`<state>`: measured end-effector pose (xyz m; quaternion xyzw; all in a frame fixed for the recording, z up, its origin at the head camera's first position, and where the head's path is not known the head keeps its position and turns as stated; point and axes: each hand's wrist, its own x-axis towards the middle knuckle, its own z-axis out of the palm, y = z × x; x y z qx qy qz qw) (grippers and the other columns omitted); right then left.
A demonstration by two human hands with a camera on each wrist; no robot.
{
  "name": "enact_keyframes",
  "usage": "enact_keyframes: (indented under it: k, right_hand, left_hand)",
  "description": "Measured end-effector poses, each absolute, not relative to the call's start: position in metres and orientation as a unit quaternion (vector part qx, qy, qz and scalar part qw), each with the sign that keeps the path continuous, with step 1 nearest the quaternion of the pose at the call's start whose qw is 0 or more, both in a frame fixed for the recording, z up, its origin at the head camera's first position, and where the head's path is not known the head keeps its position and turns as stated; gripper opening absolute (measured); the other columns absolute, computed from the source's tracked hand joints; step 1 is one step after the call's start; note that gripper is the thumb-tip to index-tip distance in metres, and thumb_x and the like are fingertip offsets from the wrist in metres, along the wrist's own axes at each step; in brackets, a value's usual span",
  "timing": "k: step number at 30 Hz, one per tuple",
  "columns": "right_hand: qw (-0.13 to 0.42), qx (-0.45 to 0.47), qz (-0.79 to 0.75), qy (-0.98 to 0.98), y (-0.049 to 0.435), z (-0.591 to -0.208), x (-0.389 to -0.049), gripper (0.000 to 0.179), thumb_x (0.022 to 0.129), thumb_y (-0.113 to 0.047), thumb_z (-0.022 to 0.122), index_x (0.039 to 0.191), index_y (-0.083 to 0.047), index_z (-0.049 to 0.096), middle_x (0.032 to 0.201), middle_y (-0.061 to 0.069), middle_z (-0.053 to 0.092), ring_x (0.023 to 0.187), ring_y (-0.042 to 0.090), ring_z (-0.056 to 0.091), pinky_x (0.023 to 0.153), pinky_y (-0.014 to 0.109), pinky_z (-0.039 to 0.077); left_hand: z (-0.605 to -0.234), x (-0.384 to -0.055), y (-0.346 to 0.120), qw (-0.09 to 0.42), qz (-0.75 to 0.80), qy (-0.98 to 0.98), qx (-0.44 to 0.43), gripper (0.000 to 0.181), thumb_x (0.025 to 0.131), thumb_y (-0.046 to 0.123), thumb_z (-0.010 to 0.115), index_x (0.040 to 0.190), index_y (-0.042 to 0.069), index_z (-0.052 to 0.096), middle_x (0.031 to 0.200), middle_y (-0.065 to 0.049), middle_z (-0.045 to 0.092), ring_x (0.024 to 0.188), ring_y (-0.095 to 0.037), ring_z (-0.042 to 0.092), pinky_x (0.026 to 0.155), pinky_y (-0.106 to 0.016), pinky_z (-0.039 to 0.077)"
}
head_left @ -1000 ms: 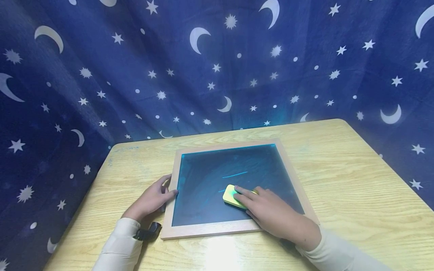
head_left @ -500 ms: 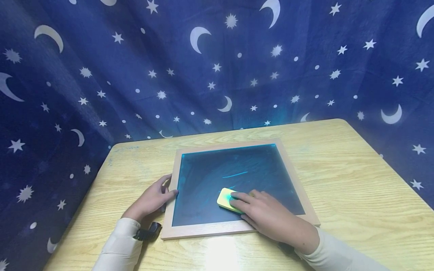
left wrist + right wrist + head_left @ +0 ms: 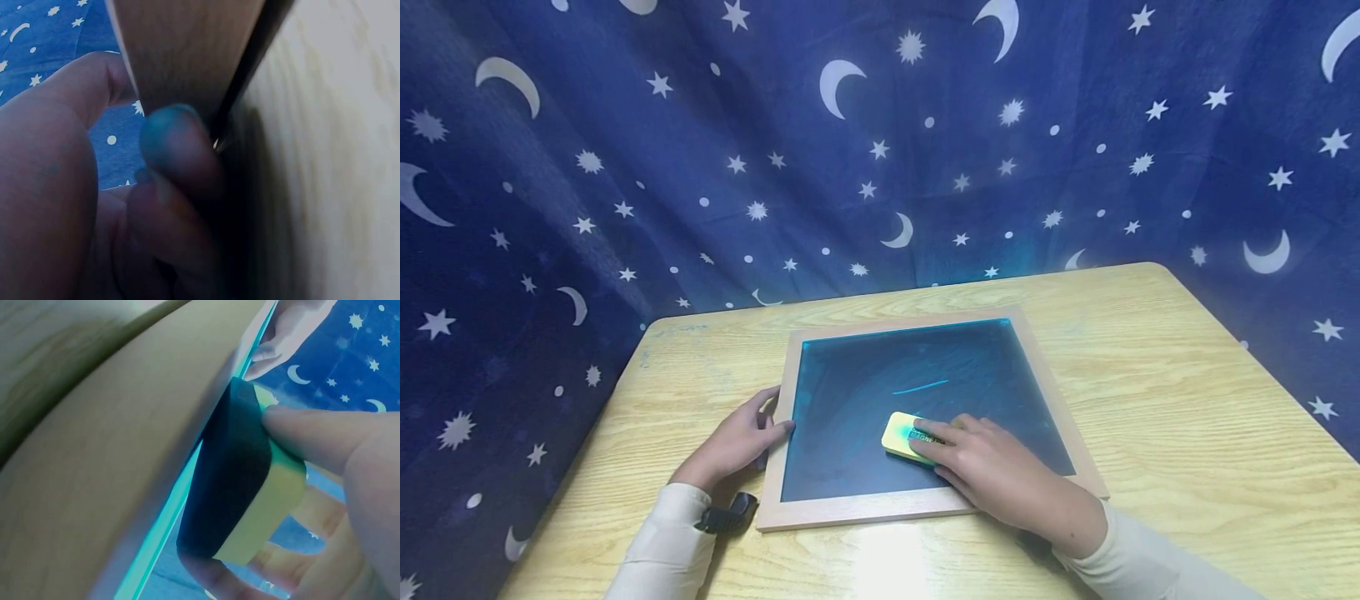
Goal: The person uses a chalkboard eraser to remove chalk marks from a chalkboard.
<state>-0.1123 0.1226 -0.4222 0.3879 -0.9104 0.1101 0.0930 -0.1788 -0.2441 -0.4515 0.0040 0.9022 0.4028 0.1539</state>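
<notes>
A framed blackboard (image 3: 835, 375) lies on the table, its dark surface edged by pale wood. My right hand (image 3: 1000, 471) grips a board eraser (image 3: 899, 433), yellow on top with printed letters partly under the fingers. In the right wrist view, the dark pad (image 3: 228, 475) of the eraser faces the board, with thumb and fingers around its yellow body. At the board's left side, my left hand (image 3: 737, 437) holds the wooden frame (image 3: 187, 50). A fingertip with a blue-green stain (image 3: 169, 128) rests against the frame's edge there. One light blue line (image 3: 921, 387) shows above the eraser.
The wood-grain table (image 3: 1157, 375) extends around the board, with blue smudges (image 3: 677, 331) near its far left corner. Behind it hangs a dark blue curtain (image 3: 790, 108) with moons and stars. A black strap (image 3: 728, 514) is on the left wrist.
The eraser has shifted left over the lower board, dipping nearer to me and then back up slightly. A short lower blue mark is now mostly gone or covered. The left hand stays put.
</notes>
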Motion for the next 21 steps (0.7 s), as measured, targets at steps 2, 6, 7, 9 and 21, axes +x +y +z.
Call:
enact_keyframes:
  k: [2, 6, 7, 9, 21]
  right_hand:
    - [0.097, 0.381, 0.11, -0.913, 0.124, -0.422, -0.114, 0.04, 0.092, -0.019, 0.072, 0.131, -0.021, 0.067, 0.138, 0.003, 0.063, 0.103, 0.022, 0.065, 0.082, 0.042, 0.056]
    - [0.108, 0.36, 0.102, -0.921, 0.127, -0.424, -0.118, 0.039, 0.091, -0.018, 0.073, 0.13, -0.02, 0.068, 0.137, 0.003, 0.064, 0.101, 0.022, 0.065, 0.08, 0.04, 0.056]
    - [0.113, 0.354, 0.1, -0.923, 0.128, -0.424, -0.119, 0.039, 0.09, -0.018, 0.074, 0.129, -0.02, 0.068, 0.136, 0.003, 0.064, 0.1, 0.022, 0.065, 0.079, 0.04, 0.056]
    - [0.117, 0.343, 0.097, -0.927, 0.129, -0.424, -0.121, 0.039, 0.09, -0.018, 0.075, 0.129, -0.019, 0.069, 0.136, 0.004, 0.064, 0.1, 0.023, 0.065, 0.078, 0.04, 0.056]
    - [0.123, 0.338, 0.1, -0.928, 0.133, -0.426, -0.124, 0.04, 0.089, -0.018, 0.075, 0.128, -0.018, 0.069, 0.136, 0.004, 0.064, 0.098, 0.023, 0.064, 0.078, 0.04, 0.056]
  left_hand:
    - [-0.451, -0.179, -0.244, 0.153, 0.401, 0.903, 0.003, 0.07, 0.095, 0.03, 0.065, 0.155, 0.016, 0.031, 0.075, -0.006, 0.059, 0.046, -0.014, 0.05, 0.043, -0.029, 0.042]
    - [-0.451, -0.179, -0.244, 0.151, 0.401, 0.903, 0.002, 0.07, 0.095, 0.029, 0.065, 0.155, 0.016, 0.032, 0.074, -0.006, 0.058, 0.046, -0.014, 0.049, 0.043, -0.029, 0.043]
    - [-0.452, -0.179, -0.244, 0.151, 0.402, 0.903, 0.001, 0.07, 0.095, 0.029, 0.065, 0.155, 0.015, 0.032, 0.074, -0.006, 0.058, 0.046, -0.014, 0.049, 0.043, -0.029, 0.043]
    - [-0.452, -0.179, -0.244, 0.15, 0.402, 0.903, 0.002, 0.069, 0.095, 0.028, 0.065, 0.155, 0.015, 0.032, 0.074, -0.005, 0.058, 0.045, -0.014, 0.049, 0.043, -0.029, 0.043]
    - [-0.452, -0.179, -0.244, 0.155, 0.408, 0.9, 0.009, 0.07, 0.095, 0.027, 0.064, 0.155, 0.015, 0.031, 0.073, -0.005, 0.058, 0.046, -0.015, 0.05, 0.045, -0.029, 0.045]
